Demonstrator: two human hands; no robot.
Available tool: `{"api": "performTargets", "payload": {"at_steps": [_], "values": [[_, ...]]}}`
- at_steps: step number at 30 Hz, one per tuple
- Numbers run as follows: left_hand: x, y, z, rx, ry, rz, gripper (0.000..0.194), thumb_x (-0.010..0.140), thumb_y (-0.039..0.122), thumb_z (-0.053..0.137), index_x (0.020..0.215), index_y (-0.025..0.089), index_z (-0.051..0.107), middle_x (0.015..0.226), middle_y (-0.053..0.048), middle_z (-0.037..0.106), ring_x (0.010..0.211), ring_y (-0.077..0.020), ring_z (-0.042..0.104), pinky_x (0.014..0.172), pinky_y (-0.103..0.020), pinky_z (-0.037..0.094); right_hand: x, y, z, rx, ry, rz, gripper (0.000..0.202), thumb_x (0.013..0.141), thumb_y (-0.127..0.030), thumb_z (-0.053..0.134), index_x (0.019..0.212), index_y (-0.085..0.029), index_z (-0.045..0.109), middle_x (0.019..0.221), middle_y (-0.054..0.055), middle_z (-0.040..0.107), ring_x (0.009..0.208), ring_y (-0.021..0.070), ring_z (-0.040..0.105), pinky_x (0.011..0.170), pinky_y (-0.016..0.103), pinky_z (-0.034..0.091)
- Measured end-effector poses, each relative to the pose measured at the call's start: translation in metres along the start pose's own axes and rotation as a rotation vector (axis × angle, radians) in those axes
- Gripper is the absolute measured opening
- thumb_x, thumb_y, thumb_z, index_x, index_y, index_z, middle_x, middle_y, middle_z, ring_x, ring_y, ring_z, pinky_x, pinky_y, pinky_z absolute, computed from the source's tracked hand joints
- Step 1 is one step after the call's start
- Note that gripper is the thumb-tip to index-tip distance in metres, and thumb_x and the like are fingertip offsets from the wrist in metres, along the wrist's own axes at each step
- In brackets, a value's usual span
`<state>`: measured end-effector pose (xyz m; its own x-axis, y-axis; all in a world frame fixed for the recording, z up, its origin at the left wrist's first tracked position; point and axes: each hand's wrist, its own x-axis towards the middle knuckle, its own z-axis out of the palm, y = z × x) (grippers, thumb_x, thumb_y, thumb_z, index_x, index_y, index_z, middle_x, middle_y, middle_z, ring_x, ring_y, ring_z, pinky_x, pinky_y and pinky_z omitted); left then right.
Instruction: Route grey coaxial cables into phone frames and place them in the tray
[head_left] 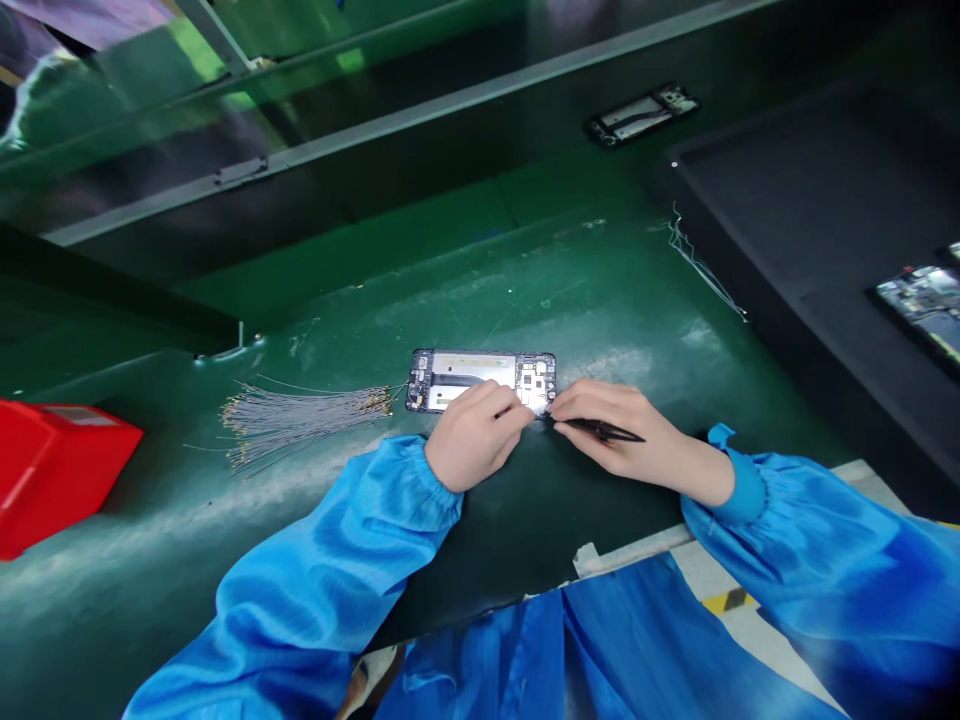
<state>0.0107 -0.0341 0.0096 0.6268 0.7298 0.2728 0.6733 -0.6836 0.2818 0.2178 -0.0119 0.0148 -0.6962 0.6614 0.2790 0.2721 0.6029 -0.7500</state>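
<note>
An opened phone frame (480, 366) lies flat on the green table mat, its circuit board bared at the right end. My left hand (480, 432) covers its lower edge, fingers bent and pressed together near the board; what they pinch, if anything, is hidden. In my right hand (622, 420) are black tweezers (611, 431), their tip at the frame's lower right corner, close to my left fingertips. Left of the phone frame lies a bundle of thin grey cables (307, 420) with small gold-coloured ends. One cable end reaches the frame's left side.
A red bin (60, 470) stands at the left. Another opened phone (642, 116) lies at the back right. The black tray (810, 200) on the right bears more opened phones (926, 305). Loose thin wires (705, 268) lie beside the tray. A metal rail (420, 127) crosses the back.
</note>
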Motion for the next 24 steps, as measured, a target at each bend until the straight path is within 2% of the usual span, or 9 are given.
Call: {"api": "performTargets", "payload": {"at_steps": [6, 8, 10, 13, 19, 24], "values": [[0.002, -0.002, 0.002, -0.099, 0.002, -0.099, 0.02, 0.085, 0.018, 0.04, 0.083, 0.015, 0.06, 0.077, -0.005, 0.055, 0.074, -0.015, 0.049, 0.068, -0.026, 0.043, 0.011, 0.006, -0.013, 0.025, 0.01, 0.059, 0.015, 0.086, -0.022, 0.046, 0.098, -0.021, 0.056, 0.088, 0.005, 0.059, 0.08, 0.0158, 0.056, 0.072, 0.03, 0.046], [0.003, -0.001, 0.003, -0.104, 0.001, -0.144, 0.019, 0.085, 0.019, 0.041, 0.083, 0.015, 0.06, 0.078, -0.005, 0.055, 0.075, -0.0152, 0.05, 0.069, -0.026, 0.044, 0.018, 0.01, -0.015, -0.069, -0.003, 0.006, 0.018, 0.086, -0.022, 0.044, 0.102, -0.02, 0.053, 0.099, 0.008, 0.057, 0.094, 0.0189, 0.053, 0.08, 0.033, 0.044], [0.005, -0.001, 0.004, -0.106, 0.001, -0.171, 0.019, 0.085, 0.018, 0.041, 0.084, 0.015, 0.06, 0.079, -0.005, 0.055, 0.075, -0.0154, 0.051, 0.069, -0.027, 0.044, 0.025, 0.014, -0.014, -0.163, -0.065, -0.045, 0.02, 0.083, -0.022, 0.048, 0.103, -0.019, 0.05, 0.112, 0.011, 0.052, 0.111, 0.0234, 0.044, 0.089, 0.039, 0.039], [0.006, -0.001, 0.005, -0.11, 0.009, -0.192, 0.019, 0.084, 0.017, 0.041, 0.083, 0.015, 0.06, 0.078, -0.005, 0.055, 0.074, -0.0152, 0.051, 0.068, -0.026, 0.044, 0.03, 0.017, -0.008, -0.231, -0.161, -0.038, 0.025, 0.078, -0.022, 0.054, 0.102, -0.02, 0.047, 0.117, 0.012, 0.048, 0.116, 0.0266, 0.037, 0.091, 0.043, 0.035], [0.005, -0.003, 0.007, -0.152, 0.05, -0.18, 0.019, 0.083, 0.015, 0.043, 0.086, 0.015, 0.062, 0.078, -0.005, 0.054, 0.075, -0.0146, 0.051, 0.069, -0.026, 0.045, 0.032, 0.016, -0.006, -0.264, -0.206, 0.019, 0.026, 0.075, -0.018, 0.054, 0.1, -0.019, 0.045, 0.111, 0.011, 0.048, 0.108, 0.0266, 0.039, 0.087, 0.041, 0.035], [-0.002, -0.004, 0.006, -0.262, 0.09, -0.055, 0.025, 0.082, 0.01, 0.041, 0.092, 0.015, 0.063, 0.074, -0.004, 0.053, 0.071, -0.0128, 0.048, 0.065, -0.025, 0.044, 0.032, 0.014, -0.008, -0.222, -0.216, 0.023, 0.027, 0.076, -0.015, 0.052, 0.101, -0.02, 0.043, 0.113, 0.01, 0.047, 0.109, 0.0262, 0.037, 0.087, 0.04, 0.035]]}}
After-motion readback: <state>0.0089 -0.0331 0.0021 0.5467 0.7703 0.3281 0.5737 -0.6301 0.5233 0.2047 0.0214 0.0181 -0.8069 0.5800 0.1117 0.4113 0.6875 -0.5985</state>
